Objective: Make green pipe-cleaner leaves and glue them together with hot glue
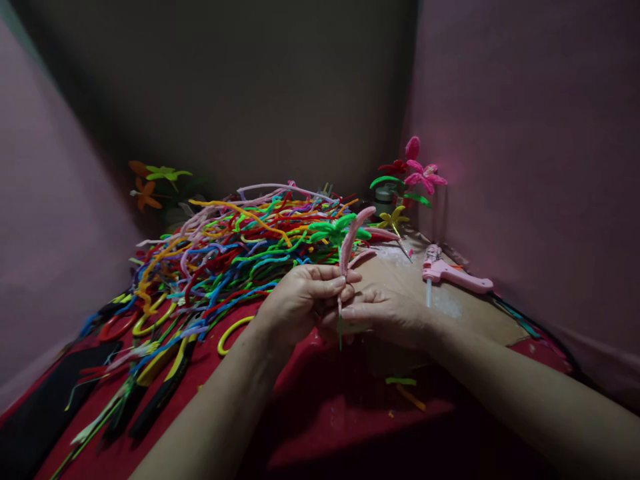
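The left hand [305,297] pinches the pink fuzzy piece [347,252] at the base of its petals, between thumb and fingertips; the right hand [393,317] has its fingers curled close around the stem just below. The piece is at the view's centre, upright: one long, curved petal rises toward 12 o'clock, tip bent toward 1, and two slimmer ones reach toward 2. Its thin stem, pale pink above and green below, points to 6 o'clock. From the hands, a green fuzzy flower [336,231] lies at 12, the multicoloured pipe-cleaner pile [240,243] at 10, and a pink glue gun [453,273] between 2 and 3.
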`<state>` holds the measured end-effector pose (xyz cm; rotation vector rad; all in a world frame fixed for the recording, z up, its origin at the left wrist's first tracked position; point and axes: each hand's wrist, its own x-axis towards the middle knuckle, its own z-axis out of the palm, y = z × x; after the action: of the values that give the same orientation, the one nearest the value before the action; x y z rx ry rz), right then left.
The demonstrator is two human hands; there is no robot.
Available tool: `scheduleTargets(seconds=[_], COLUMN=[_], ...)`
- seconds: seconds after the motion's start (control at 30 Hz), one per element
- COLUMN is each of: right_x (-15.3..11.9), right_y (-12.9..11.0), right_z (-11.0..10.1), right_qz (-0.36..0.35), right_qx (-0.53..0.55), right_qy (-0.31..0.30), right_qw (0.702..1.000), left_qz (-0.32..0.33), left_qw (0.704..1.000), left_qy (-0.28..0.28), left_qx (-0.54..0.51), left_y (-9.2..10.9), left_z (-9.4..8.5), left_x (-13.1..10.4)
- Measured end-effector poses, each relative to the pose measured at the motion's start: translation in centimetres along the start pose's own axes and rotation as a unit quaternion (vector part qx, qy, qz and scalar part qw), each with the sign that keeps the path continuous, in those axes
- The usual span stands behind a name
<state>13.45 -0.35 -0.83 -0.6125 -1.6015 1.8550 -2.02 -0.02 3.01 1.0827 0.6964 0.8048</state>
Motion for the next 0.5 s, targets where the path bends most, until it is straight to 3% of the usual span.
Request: scheduleTargets(seconds=[0.1, 0.2, 0.33, 0.5], right_x=[0.13, 0.25, 0.21, 0.23], right_y=[0.08, 0.02, -0.23, -0.38], right_z=[0.29, 0.36, 0.19, 0.05], right_qz=[-0.001, -0.023, -0.035, -0.023], right_qx=[0.066, 0.082, 0.032, -0.010], right_qy=[0.010, 0.057, 0.091, 0.092], right_qw=[0.998, 0.995, 0.995, 0.995], left_qz=[0.010, 0.046, 0.071, 0.069], left_qw=[1.000, 0.999, 0.984, 0.976], left_qy=[-0.006, 0.022, 0.103, 0.116], left_qx=[-0.017, 0.011, 0.126, 0.172], left_y=[-0.02, 0.07, 0.23, 0.14], left_z=[0.07, 0.11, 0.38, 0.56], left_x=[0.03, 0.15, 0.20, 0.19])
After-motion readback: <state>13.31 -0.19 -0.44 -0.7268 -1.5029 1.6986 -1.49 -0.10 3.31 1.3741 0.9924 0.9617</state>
